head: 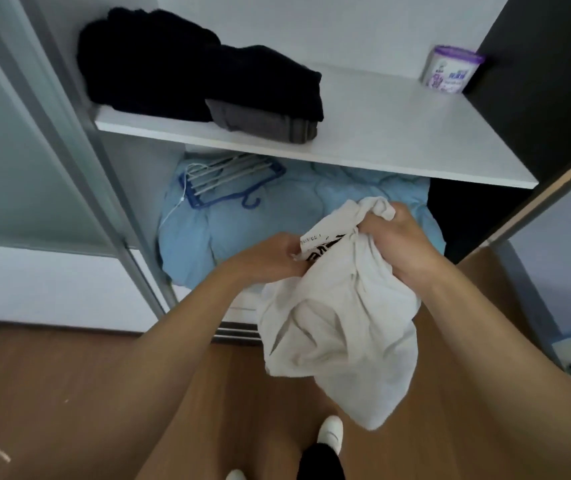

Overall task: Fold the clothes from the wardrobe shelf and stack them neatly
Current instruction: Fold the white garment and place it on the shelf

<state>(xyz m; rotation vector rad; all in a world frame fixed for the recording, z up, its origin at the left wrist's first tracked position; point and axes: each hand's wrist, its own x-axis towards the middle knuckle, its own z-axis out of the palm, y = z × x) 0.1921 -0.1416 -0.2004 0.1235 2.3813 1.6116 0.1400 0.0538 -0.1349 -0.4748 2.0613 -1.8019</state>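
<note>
Fabric hangs soft and crumpled at five o'clock: a white garment (346, 327), printed edge pinched by the left hand (270, 259), top wad gripped in the right hand (403, 245). Folded black knits (190, 77) sit at eleven o'clock on the smooth white shelf (398, 133).

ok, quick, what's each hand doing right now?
Left hand: pinching the white garment at its printed edge.
Right hand: gripping the same garment's bunched top.
</note>
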